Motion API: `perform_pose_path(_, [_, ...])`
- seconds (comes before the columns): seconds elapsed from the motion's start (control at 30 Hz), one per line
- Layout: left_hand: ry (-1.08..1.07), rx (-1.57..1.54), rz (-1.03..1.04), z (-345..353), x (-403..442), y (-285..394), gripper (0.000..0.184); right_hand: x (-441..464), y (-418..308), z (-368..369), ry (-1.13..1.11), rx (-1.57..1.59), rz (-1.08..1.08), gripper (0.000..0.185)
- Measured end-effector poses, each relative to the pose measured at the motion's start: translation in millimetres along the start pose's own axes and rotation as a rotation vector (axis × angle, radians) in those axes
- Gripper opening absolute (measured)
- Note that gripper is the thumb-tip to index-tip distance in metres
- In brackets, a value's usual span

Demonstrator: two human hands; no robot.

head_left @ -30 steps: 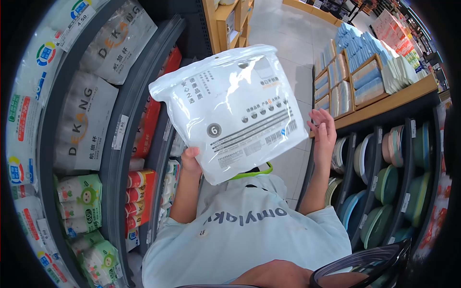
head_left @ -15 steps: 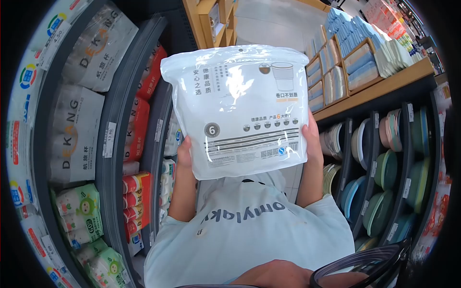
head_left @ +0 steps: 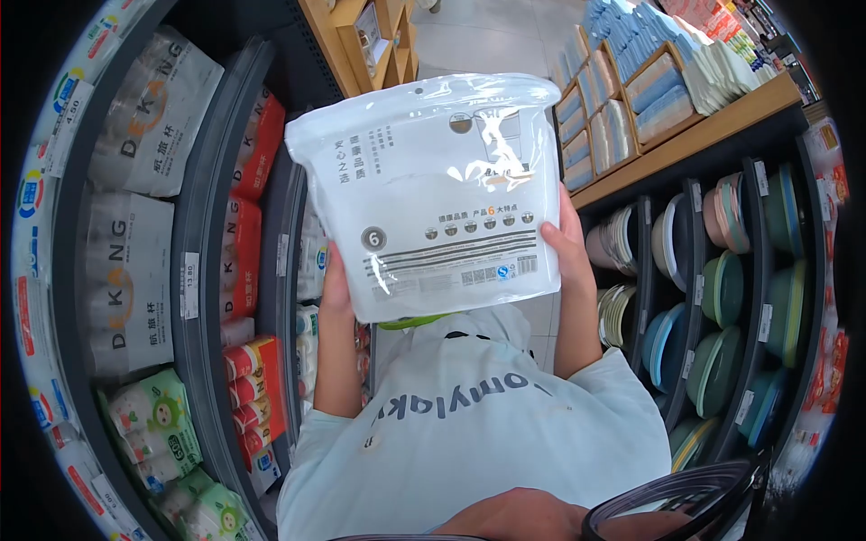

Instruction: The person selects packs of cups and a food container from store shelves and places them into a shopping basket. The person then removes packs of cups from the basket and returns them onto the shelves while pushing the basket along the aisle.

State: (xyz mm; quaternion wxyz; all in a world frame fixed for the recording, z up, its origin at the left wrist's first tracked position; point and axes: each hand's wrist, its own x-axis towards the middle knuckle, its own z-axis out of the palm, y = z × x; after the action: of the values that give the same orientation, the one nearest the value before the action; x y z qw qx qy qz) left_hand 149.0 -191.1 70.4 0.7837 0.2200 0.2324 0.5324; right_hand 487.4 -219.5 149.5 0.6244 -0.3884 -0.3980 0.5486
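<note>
A glossy white pack of disposable cups (head_left: 442, 194) is held up in front of my chest, its printed side facing me. It bears a cup drawing, a dark round badge with a 6 and several lines of small print. My left hand (head_left: 336, 281) grips its lower left edge, with the fingers mostly hidden by the pack. On the other side my right hand (head_left: 566, 242) clasps the right edge, thumb on the front and the other fingers behind. Glare hides part of the print and the cup drawing.
Shelves on the left hold grey cup packs (head_left: 131, 279), red packs (head_left: 242, 257) and green packs (head_left: 153, 424). Upright plastic bowls (head_left: 722, 288) fill the right rack. Above them, folded towels (head_left: 654, 95) sit in wooden dividers. A wooden shelf unit (head_left: 347, 50) stands ahead.
The pack has shifted slightly left and tilted, its right side now higher, with both hands still on it. The glare on it has moved, and a bit of green shows below it.
</note>
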Motion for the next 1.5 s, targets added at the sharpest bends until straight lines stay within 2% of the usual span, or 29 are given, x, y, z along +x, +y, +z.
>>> perform_pose_path(0.07, [0.179,0.265,-0.168,-24,17,-12,0.061,4,2,-4,-0.019,-0.090,0.073,0.080])
perform_pose_path(0.1, [0.196,0.371,-0.152,-39,25,-25,0.054,7,4,-6,-0.031,-0.182,0.138,0.079])
perform_pose_path(0.13, [0.224,0.602,-0.305,-71,28,-36,0.048,11,12,-9,-0.046,-0.181,0.147,0.079])
perform_pose_path(0.2, [0.209,1.049,-0.168,-111,26,-77,0.045,20,45,-21,-0.008,-0.371,0.323,0.079])
perform_pose_path(0.27, [0.237,1.634,-0.213,-125,1,-98,0.058,15,110,-42,0.006,-0.462,0.341,0.080])
perform_pose_path(0.3, [0.132,1.822,-0.233,-140,-14,-111,0.062,8,146,-50,0.061,-0.642,0.385,0.079])
perform_pose_path(0.33, [0.026,1.857,-0.425,-141,-25,-116,0.062,2,178,-58,0.115,-0.823,0.424,0.079])
perform_pose_path(0.37, [-0.084,1.877,-0.621,-142,-37,-121,0.062,-8,207,-64,0.102,-0.829,0.427,0.079])
perform_pose_path(0.43, [-0.104,1.766,-0.601,-212,-72,-178,0.058,-25,256,-73,0.184,-0.815,0.538,0.082])
perform_pose_path(0.47, [-0.087,1.759,-0.602,-204,-83,-178,0.058,-27,278,-78,0.167,-0.818,0.540,0.082])
perform_pose_path(0.53, [-0.139,1.846,-0.680,-176,-98,-173,0.053,-30,311,-83,0.275,-0.804,0.674,0.077])
perform_pose_path(0.67, [-0.021,1.791,-0.620,-184,-114,-182,0.050,-14,356,-74,0.279,-0.827,0.718,0.085])
perform_pose_path(0.7, [-0.006,1.776,-0.546,-190,-116,-183,0.050,-6,368,-71,0.261,-0.826,0.717,0.085])
perform_pose_path(0.77, [0.032,1.760,-0.476,-195,-122,-182,0.050,10,394,-64,0.264,-0.828,0.601,0.081])
perform_pose_path(0.83, [0.052,1.728,-0.403,-196,-121,-182,0.050,25,422,-72,0.218,-0.796,0.583,0.083])
perform_pose_path(0.93, [0.095,1.755,-0.456,-197,-119,-187,0.051,40,414,-58,0.197,-0.868,0.546,0.085])
perform_pose_path(1.0, [0.129,1.772,-0.433,-202,-123,-192,0.050,36,400,-52,0.093,-1.248,0.658,0.076])
perform_pose_path(1.03, [0.141,1.784,-0.429,-206,-125,-194,0.050,28,398,-53,0.085,-1.252,0.645,0.076])
perform_pose_path(1.1, [0.157,1.776,-0.393,-217,-130,-197,0.050,6,398,-64,-0.124,-1.210,0.589,0.051])
perform_pose_path(1.17, [0.160,1.761,-0.361,-221,-136,-195,0.051,-26,412,-90,-0.328,-1.179,0.579,0.047])
perform_pose_path(1.2, [0.171,1.750,-0.355,-220,-137,-188,0.052,-44,427,-106,-0.397,-1.235,0.596,0.053])
perform_pose_path(1.23, [0.182,1.740,-0.349,-219,-139,-183,0.052,-63,439,-124,-0.471,-1.209,0.687,0.054])
perform_pose_path(1.3, [0.191,1.684,-0.325,-222,-145,-178,0.053,-92,405,-112,-0.598,-1.398,0.783,0.053])
perform_pose_path(1.4, [0.177,1.642,-0.340,-228,-153,-169,0.054,-117,385,-92,-0.505,-1.416,0.694,0.052])
perform_pose_path(1.5, [0.123,1.613,-0.439,-242,-175,-169,0.056,-136,380,-82,-0.587,-1.380,0.707,0.048])
